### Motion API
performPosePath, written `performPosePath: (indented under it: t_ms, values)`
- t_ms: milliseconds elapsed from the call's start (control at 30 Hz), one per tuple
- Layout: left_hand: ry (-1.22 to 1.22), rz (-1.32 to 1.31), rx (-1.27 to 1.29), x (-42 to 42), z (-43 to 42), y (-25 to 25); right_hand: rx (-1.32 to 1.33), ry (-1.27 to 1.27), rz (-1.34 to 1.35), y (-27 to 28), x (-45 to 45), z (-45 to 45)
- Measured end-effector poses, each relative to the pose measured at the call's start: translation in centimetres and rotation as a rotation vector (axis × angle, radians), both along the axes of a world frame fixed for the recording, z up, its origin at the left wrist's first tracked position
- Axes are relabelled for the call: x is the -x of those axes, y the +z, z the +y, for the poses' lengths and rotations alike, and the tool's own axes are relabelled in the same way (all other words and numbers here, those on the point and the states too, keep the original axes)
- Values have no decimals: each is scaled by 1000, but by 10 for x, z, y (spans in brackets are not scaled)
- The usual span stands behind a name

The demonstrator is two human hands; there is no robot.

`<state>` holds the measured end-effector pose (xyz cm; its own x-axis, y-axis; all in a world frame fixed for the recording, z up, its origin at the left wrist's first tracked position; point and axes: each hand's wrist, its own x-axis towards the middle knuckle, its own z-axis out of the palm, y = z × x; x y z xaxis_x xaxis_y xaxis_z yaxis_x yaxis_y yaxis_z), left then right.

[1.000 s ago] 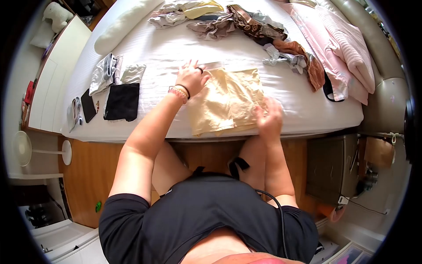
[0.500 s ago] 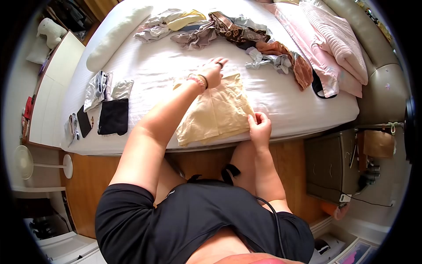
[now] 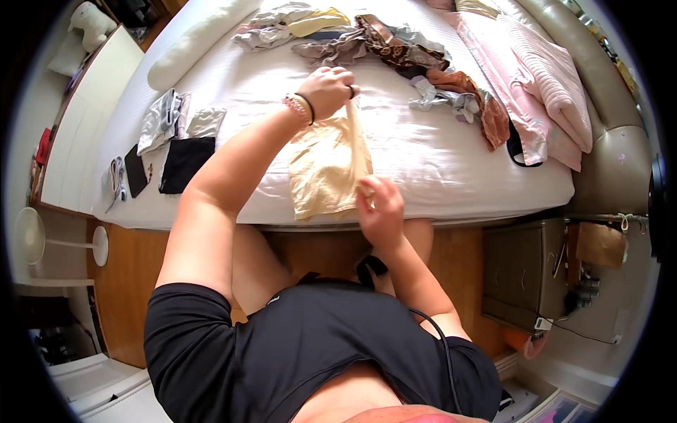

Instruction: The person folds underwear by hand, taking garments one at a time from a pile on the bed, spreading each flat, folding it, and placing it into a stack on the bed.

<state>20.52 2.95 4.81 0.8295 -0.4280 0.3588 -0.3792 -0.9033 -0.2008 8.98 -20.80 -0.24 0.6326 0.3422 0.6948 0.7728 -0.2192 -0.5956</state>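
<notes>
A pale yellow pair of shorts (image 3: 326,166) lies near the bed's front edge, its right side folded over toward the left so it makes a narrow shape. At the far end, my left hand (image 3: 330,92) is closed on the raised top edge of the cloth; a dark band and a beaded bracelet circle that wrist. My right hand (image 3: 381,209) pinches the lower right edge, close to the mattress rim. Folded black cloth (image 3: 186,165) and a folded white and grey garment (image 3: 162,123) lie to the left of my left forearm.
Crumpled clothes (image 3: 402,49) stretch across the far part of the bed (image 3: 437,183). Pink bedding (image 3: 543,92) is piled at the right, and a long white bolster (image 3: 197,46) lies far left. A dark cabinet (image 3: 515,268) stands right of the bed; a white fan (image 3: 100,245) is at left.
The shorts were spread wide and are now folded to about half that width. My right hand moved left with their edge; my left hand has closed on the top edge.
</notes>
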Motion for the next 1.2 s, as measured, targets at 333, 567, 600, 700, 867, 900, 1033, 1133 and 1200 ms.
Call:
performPosePath:
  t_ms: [333, 567, 600, 700, 867, 900, 1033, 1133, 1200]
  values:
    - [213, -33, -65, 72, 66, -67, 499, 235, -267, -33, 35, 64]
    - [352, 109, 170, 81, 37, -34, 397, 307, 168, 27, -24, 49]
    - [361, 143, 228, 83, 25, -36, 328, 193, 29, 17, -51, 56]
    - [385, 257, 142, 113, -12, -64, 738, 124, 71, -9, -90, 79]
    - [462, 448, 143, 146, -15, -80, 1148, 95, -15, -33, -125, 103]
    - [415, 412, 180, 150, -12, -83, 1131, 91, -25, -26, -126, 101]
    - [325, 364, 156, 178, -9, -81, 1159, 85, -49, -18, -92, 75]
    - [196, 338, 215, 217, -3, -87, 1283, 236, -161, -25, -40, 28]
    - [117, 353, 226, 240, 3, -84, 1063, 400, -188, -42, -10, -14]
